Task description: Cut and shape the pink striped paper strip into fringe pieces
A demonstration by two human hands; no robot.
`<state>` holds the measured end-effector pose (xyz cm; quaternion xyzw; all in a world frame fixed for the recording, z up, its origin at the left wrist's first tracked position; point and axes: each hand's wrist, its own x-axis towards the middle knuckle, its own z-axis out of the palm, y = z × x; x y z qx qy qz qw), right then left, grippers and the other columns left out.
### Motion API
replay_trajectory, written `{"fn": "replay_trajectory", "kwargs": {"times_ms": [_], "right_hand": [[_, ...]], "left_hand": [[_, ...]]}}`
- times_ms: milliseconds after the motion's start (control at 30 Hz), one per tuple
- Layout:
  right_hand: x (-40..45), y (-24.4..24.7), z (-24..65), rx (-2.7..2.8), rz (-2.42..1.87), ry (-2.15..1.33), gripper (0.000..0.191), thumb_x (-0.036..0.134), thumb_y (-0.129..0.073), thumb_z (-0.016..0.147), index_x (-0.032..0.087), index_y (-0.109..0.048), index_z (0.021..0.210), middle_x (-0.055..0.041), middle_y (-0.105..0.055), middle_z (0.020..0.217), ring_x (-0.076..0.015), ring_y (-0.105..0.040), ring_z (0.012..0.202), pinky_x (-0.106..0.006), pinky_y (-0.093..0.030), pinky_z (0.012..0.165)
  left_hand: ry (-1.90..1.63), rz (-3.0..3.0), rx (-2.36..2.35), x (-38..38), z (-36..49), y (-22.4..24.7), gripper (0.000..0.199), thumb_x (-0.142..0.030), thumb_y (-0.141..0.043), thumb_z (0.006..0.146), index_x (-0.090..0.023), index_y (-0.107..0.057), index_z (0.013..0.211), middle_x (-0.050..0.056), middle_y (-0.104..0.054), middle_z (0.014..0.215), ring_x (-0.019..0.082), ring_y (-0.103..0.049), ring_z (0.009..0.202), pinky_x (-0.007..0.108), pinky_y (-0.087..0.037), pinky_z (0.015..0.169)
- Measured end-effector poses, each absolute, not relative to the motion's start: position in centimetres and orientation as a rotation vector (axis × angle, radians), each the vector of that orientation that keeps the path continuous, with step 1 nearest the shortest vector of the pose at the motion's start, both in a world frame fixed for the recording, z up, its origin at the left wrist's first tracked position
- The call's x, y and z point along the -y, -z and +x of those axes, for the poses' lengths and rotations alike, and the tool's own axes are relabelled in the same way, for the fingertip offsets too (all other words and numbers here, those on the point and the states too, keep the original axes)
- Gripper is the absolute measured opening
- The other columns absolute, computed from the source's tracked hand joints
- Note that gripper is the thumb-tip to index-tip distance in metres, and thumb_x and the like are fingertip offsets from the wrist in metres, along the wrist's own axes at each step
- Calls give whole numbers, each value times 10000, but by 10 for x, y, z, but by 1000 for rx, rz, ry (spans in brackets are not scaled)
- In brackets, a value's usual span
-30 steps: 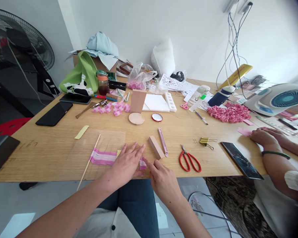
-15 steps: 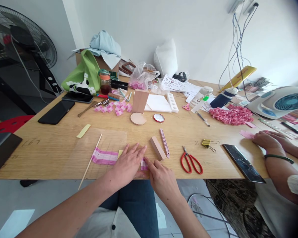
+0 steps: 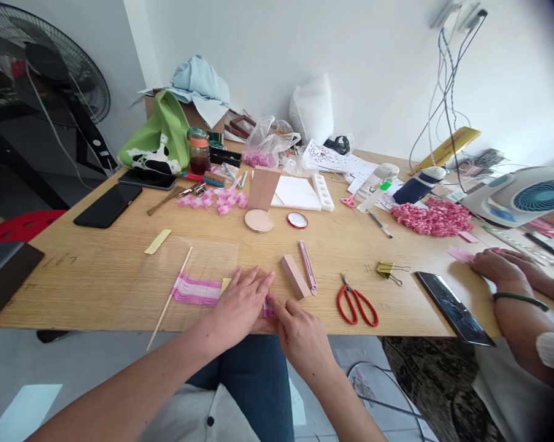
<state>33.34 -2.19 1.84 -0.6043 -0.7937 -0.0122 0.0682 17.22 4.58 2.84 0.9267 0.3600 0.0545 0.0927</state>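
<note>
A pink and white striped strip (image 3: 197, 291) lies on a clear sheet (image 3: 141, 283) near the table's front edge. Its left end meets a thin wooden stick (image 3: 170, 297). My left hand (image 3: 237, 304) lies flat over the strip's right part, fingers spread, and hides what is beneath. A small yellow piece (image 3: 224, 284) shows beside its wrist side. Close to its fingertips, my right hand (image 3: 299, 328) touches the strip's pink end with its index finger; the other fingers are curled, and whether they hold anything is hidden.
A wooden block (image 3: 295, 277), a pink cutter (image 3: 308, 267) and red-handled pliers (image 3: 356, 304) lie right of my hands. Farther right are binder clips (image 3: 391, 271), a dark phone (image 3: 454, 307) and another person's hands (image 3: 502, 268). A wooden disc (image 3: 259, 221) lies ahead.
The whole view has shifted slightly. Both hands stay in nearly the same place on the strip.
</note>
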Motion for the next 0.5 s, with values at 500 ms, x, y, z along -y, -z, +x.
{"fn": "replay_trajectory", "kwargs": {"times_ms": [500], "right_hand": [[25, -20, 335, 2374, -1771, -1, 443, 89, -407, 894, 205, -577, 1286, -26, -589, 761, -158, -604, 637, -267, -281, 518]], "left_hand": [[-196, 2765, -1059, -45, 171, -28, 808, -483, -657, 829, -81, -324, 1446, 174, -432, 1461, 325, -302, 1406, 529, -264, 1131]]}}
